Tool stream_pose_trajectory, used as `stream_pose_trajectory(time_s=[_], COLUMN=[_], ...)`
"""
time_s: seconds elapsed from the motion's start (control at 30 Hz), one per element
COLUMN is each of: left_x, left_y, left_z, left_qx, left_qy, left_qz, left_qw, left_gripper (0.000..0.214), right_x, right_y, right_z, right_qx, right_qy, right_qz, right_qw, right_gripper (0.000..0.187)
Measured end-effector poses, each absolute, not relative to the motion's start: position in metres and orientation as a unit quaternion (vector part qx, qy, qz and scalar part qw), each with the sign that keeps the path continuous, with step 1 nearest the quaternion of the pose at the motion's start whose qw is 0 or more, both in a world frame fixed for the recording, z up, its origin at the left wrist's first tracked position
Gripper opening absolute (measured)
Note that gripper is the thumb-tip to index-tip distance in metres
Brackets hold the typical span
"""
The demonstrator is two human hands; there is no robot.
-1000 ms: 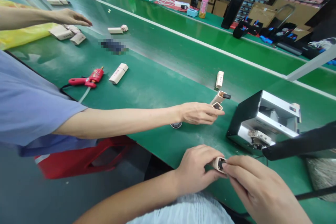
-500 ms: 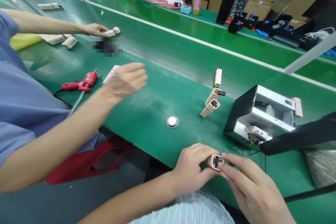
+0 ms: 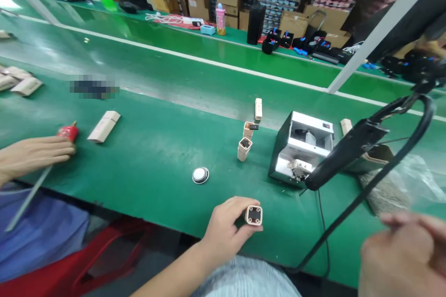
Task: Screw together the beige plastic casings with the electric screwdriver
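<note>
My left hand (image 3: 226, 227) grips a beige rectangular plastic housing (image 3: 247, 217) between thumb and fingers. The housing's end faces me and shows a dark inside with round posts in its corners. My right hand (image 3: 400, 250) is at the lower right, away from the housing and smeared by motion; its fingers look bent, but I cannot make out whether it holds anything. Beyond my left hand stand two similar open-ended housings (image 3: 244, 149), one with a small black piece sticking out. A round white-and-silver disc (image 3: 200, 175) lies to the left.
A black-and-silver screw feeder machine (image 3: 301, 146) stands at centre right, with a black cylindrical tool (image 3: 343, 155) and its cable hanging before it. A plastic bag (image 3: 386, 190) lies farther right. On the left, a co-worker's hand (image 3: 42, 153) is at a red glue gun (image 3: 68, 132), near a beige housing (image 3: 104, 126).
My right hand has left the housing and moved far right. My left hand still holds it. The view has swung right, and the co-worker's hand has moved to the glue gun.
</note>
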State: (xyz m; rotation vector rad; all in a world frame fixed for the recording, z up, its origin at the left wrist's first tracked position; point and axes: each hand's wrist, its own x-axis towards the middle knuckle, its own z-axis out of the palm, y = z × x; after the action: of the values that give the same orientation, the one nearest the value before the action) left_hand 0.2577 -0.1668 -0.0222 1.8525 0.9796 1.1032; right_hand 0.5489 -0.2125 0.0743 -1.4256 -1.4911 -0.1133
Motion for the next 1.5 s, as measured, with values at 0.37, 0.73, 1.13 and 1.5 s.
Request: stream_pose_trajectory(time_s=[0.37, 0.73, 1.13, 1.5], left_x=[0.298, 0.299, 0.3, 0.3], left_y=[-0.147, -0.143, -0.142, -0.143], left_z=[-0.024, -0.03, -0.033, -0.032], left_qx=[0.697, 0.706, 0.693, 0.688], left_qy=[0.384, 0.36, 0.351, 0.348], left_qz=[0.455, 0.455, 0.464, 0.463], left_qw=[0.4, 0.406, 0.426, 0.436], left_gripper=[0.022, 0.033, 0.035, 0.03], right_x=[0.529, 0.517, 0.512, 0.517], right_y=[-0.123, -0.074, -0.07, -0.062], right_z=[0.047, 0.085, 0.077, 0.076], right_qx=[-0.547, -0.406, -0.417, -0.422], right_qy=[-0.485, -0.515, -0.537, -0.526], right_qz=[0.207, 0.187, 0.189, 0.207], right_qw=[0.65, 0.731, 0.709, 0.709], right_gripper=[0.042, 0.07, 0.076, 0.072])
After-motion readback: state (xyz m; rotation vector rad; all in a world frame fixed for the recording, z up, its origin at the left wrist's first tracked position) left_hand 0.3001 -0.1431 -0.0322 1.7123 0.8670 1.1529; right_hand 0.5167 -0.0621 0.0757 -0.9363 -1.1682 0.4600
